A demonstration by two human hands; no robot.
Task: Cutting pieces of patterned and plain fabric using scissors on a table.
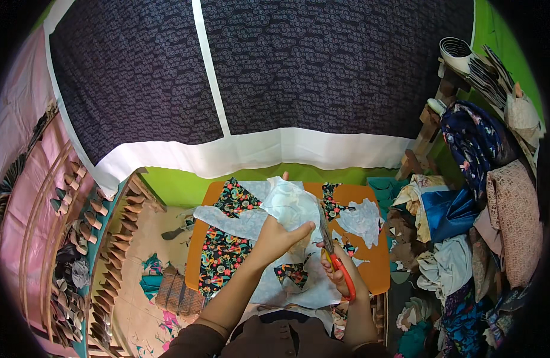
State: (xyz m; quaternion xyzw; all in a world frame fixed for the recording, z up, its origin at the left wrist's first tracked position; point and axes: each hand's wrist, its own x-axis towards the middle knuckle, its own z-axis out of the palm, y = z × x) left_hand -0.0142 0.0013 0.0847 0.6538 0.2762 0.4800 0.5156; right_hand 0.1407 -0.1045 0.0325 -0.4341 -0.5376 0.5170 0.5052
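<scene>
1. Pale, thin white fabric sheet [290,206], crumpled and lifted off the small orange table [376,268], pinched in the left hand [278,238] between thumb and fingers, closed tight on a bunched fold.
2. Soft and semi-sheer in look, faintly bluish in the creases, with ragged, already-cut edges; spreading from the left hand's grip up and away toward the far table edge, and trailing down beneath both wrists.
3. Just right of the left hand: orange-handled scissors with grey metal blades [332,247], gripped in the right hand [340,271], fingers curled through the handle loops and clamped on them.
4. Blades pointing up and away from the right hand, meeting the white sheet's edge right beside the left thumb; cannot tell whether the blades stand apart or together.
5. Under both hands: black cotton cloth printed with bright flowers [224,250], lying flat across the orange table, showing left of the left forearm and in patches between the white pieces.
6. Right of the right hand and slightly farther out: a loose white fabric offcut [363,221] resting on the table.
7. Well beyond the right hand: a heap of mixed folded fabrics [466,221].
</scene>
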